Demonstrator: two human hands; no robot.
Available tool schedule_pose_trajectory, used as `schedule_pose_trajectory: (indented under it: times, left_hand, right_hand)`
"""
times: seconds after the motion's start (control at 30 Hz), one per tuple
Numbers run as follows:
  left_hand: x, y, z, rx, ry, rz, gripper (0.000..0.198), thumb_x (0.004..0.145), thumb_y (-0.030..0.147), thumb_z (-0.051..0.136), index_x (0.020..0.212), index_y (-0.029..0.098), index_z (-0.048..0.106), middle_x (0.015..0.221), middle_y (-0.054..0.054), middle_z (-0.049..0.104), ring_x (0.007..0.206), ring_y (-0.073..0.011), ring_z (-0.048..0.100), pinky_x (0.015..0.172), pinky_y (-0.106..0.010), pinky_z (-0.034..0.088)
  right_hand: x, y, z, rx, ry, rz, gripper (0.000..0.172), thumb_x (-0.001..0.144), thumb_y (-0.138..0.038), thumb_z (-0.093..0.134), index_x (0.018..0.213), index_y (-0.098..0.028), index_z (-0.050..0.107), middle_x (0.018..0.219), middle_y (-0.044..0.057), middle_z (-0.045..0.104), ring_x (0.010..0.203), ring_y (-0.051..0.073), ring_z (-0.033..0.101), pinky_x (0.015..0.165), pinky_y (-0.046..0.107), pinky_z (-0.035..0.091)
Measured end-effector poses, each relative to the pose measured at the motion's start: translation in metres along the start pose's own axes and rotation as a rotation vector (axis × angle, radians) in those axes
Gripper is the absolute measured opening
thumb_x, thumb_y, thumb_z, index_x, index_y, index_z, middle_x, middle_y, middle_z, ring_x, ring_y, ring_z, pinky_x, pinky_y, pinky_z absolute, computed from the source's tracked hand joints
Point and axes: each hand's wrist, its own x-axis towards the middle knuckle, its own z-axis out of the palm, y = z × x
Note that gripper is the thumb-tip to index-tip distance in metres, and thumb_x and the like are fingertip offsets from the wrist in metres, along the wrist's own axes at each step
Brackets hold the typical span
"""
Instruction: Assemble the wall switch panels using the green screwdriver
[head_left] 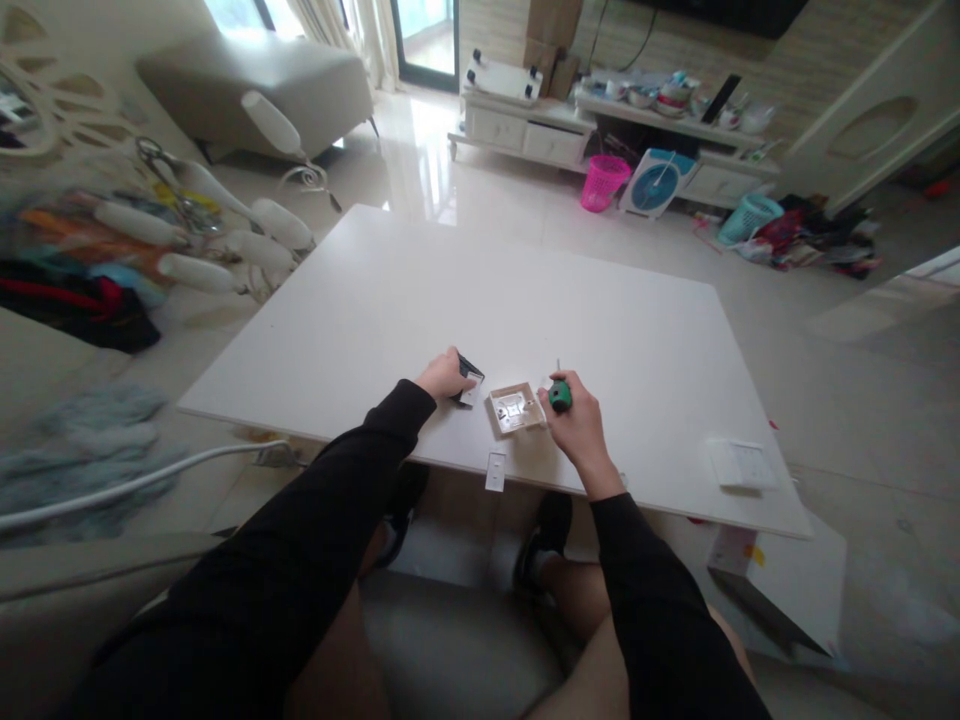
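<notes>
White open-topped square box on a white rectangular desk, between two occupied hands.
Left hand: gripping a flat black-and-white rectangular piece, just left of the box. Right hand: wrapped around a green-handled screwdriver, just right of the box, shaft toward the far side. Progress, by judgement: partway; box uncovered, held piece separate, parts not yet joined; box interior too small to read. Small white rectangular plate: overhanging the near edge, easily knocked. White square panel: well apart, toward the right edge. Room: broad beyond the hands, narrow on the near side.
</notes>
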Motion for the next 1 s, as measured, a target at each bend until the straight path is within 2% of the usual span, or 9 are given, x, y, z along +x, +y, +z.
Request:
schedule_pose_trajectory:
  times: [0.17, 0.33, 0.47, 0.57, 0.73, 0.83, 0.9, 0.93, 1.0]
  left_hand:
    - [-0.004, 0.0, -0.003, 0.135, -0.002, -0.125, 0.091, 0.081, 0.049, 0.082, 0.149, 0.006, 0.041, 0.151, -0.03, 0.051, 0.144, -0.041, 0.053, 0.112, -0.041, 0.048]
    - [-0.011, 0.0, -0.001, 0.204, -0.049, -0.17, 0.124, 0.069, 0.054, 0.09, 0.161, 0.001, 0.025, 0.158, -0.035, 0.04, 0.152, -0.0449, 0.042, 0.121, -0.043, 0.04]
    - [-0.016, 0.0, -0.002, 0.221, -0.034, -0.186, 0.135, 0.063, 0.057, 0.094, 0.163, 0.002, 0.023, 0.161, -0.039, 0.035, 0.154, -0.0515, 0.035, 0.122, -0.053, 0.038]
    - [-0.029, 0.009, -0.01, 0.217, 0.017, -0.18, 0.117, 0.065, 0.053, 0.095, 0.155, 0.004, 0.039, 0.157, -0.038, 0.04, 0.151, -0.0531, 0.037, 0.118, -0.058, 0.041]
    - [-0.076, 0.039, -0.01, 0.224, 0.086, 0.019, 0.052, 0.087, 0.039, 0.082, 0.126, 0.01, 0.064, 0.146, -0.029, 0.054, 0.139, -0.048, 0.05, 0.114, -0.055, 0.045]
    - [-0.107, 0.054, 0.015, 0.313, 0.043, 0.201, 0.031, 0.095, 0.03, 0.07, 0.119, 0.009, 0.068, 0.132, -0.029, 0.062, 0.128, -0.0468, 0.059, 0.106, -0.058, 0.05]
    - [-0.125, 0.061, 0.038, 0.313, -0.087, 0.281, 0.019, 0.092, 0.025, 0.072, 0.109, 0.015, 0.072, 0.118, -0.021, 0.069, 0.116, -0.0386, 0.066, 0.099, -0.049, 0.056]
    - [-0.132, 0.064, 0.049, 0.326, -0.162, 0.332, 0.019, 0.09, 0.021, 0.073, 0.109, 0.017, 0.072, 0.119, -0.02, 0.069, 0.116, -0.0364, 0.066, 0.095, -0.046, 0.059]
    - [-0.144, 0.068, 0.067, 0.36, -0.143, 0.422, 0.03, 0.091, 0.009, 0.065, 0.12, 0.017, 0.07, 0.132, -0.021, 0.064, 0.125, -0.0361, 0.062, 0.089, -0.043, 0.062]
  right_hand:
    - [-0.002, 0.009, -0.009, 0.017, 0.015, 0.044, 0.031, 0.091, -0.05, 0.059, 0.111, -0.026, 0.065, 0.096, 0.008, 0.075, 0.086, 0.027, 0.069, 0.085, 0.04, 0.051]
    - [-0.003, 0.006, -0.009, 0.004, 0.022, 0.013, 0.03, 0.092, -0.049, 0.059, 0.111, -0.026, 0.065, 0.096, 0.008, 0.075, 0.084, 0.026, 0.067, 0.083, 0.039, 0.05]
    - [-0.002, 0.003, -0.006, 0.002, 0.02, -0.003, 0.03, 0.093, -0.048, 0.06, 0.112, -0.025, 0.065, 0.094, 0.008, 0.074, 0.082, 0.025, 0.066, 0.08, 0.037, 0.049]
    - [-0.001, 0.002, -0.006, 0.003, 0.025, -0.005, 0.03, 0.093, -0.048, 0.06, 0.111, -0.025, 0.065, 0.093, 0.008, 0.074, 0.081, 0.025, 0.066, 0.078, 0.037, 0.049]
    - [0.0, 0.001, -0.009, 0.008, 0.045, -0.01, 0.029, 0.093, -0.048, 0.06, 0.11, -0.024, 0.065, 0.094, 0.009, 0.074, 0.081, 0.025, 0.066, 0.078, 0.037, 0.048]
    - [0.001, 0.001, -0.009, 0.011, 0.053, -0.012, 0.029, 0.093, -0.047, 0.06, 0.111, -0.024, 0.065, 0.095, 0.009, 0.074, 0.081, 0.025, 0.066, 0.079, 0.037, 0.049]
    - [0.001, 0.0, -0.009, 0.013, 0.057, -0.015, 0.029, 0.093, -0.047, 0.06, 0.111, -0.024, 0.065, 0.095, 0.008, 0.075, 0.081, 0.025, 0.066, 0.079, 0.037, 0.049]
    - [0.001, 0.0, -0.008, 0.014, 0.058, -0.015, 0.029, 0.093, -0.047, 0.06, 0.111, -0.024, 0.065, 0.095, 0.008, 0.075, 0.081, 0.025, 0.067, 0.079, 0.037, 0.049]
    - [0.0, -0.001, -0.006, 0.015, 0.06, -0.017, 0.029, 0.093, -0.047, 0.06, 0.11, -0.024, 0.065, 0.094, 0.008, 0.075, 0.081, 0.025, 0.067, 0.079, 0.037, 0.049]
